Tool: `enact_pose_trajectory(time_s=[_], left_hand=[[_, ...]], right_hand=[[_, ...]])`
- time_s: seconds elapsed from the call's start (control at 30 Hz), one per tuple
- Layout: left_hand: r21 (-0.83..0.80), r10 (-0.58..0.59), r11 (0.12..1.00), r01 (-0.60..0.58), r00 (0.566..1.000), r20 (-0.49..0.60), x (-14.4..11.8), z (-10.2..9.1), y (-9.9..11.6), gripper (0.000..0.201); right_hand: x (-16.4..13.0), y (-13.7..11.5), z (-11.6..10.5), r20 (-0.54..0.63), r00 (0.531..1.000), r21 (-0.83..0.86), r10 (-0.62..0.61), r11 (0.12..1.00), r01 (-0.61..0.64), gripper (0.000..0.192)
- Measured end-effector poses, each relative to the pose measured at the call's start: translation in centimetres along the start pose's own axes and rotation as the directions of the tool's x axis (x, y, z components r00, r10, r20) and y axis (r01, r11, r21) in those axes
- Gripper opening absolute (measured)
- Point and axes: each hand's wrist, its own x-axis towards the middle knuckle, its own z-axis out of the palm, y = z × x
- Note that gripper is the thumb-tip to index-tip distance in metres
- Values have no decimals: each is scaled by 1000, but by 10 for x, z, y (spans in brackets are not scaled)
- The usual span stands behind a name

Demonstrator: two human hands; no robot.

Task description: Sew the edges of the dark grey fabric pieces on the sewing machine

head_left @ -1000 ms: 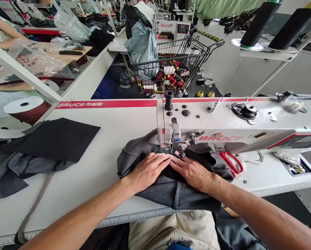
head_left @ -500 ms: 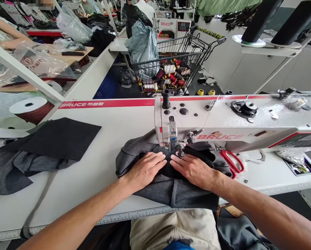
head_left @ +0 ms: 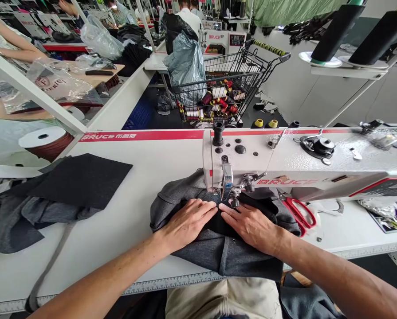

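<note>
The needle of the sewing machine [head_left: 284, 161] cannot be made out, and the machine's right end runs past the picture's edge. The left hand [head_left: 192, 221] and right hand [head_left: 255, 226] cover part of the dark gray garment [head_left: 249, 263]. The blades of the red-handled scissors [head_left: 297, 216] are hidden. The top edge crops both black thread cones [head_left: 381, 35].

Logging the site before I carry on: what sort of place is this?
Probably a garment sewing workshop: grey cloth lies under a sewing machine, and thread spools sit in a cart beyond the worktable.
</note>
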Motion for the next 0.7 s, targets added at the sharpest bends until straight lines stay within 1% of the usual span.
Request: enact_pose_trajectory(time_s=[0.3,0.43,0.7], left_hand=[[-14,29,999,-29,999,-23,-4,7,-6,32],[-18,15,1000,-15,1000,-27,-1,5,-10,32],[-21,-11,1000,10,999,-32,5,2,-19,34]], right_hand=[[2,3,0,6,1000,-4,-14,1000,14,39],[6,7,0,3,1000,23,6,1000,-6,39],[13,18,4,52,997,49,51,997,-54,42]])
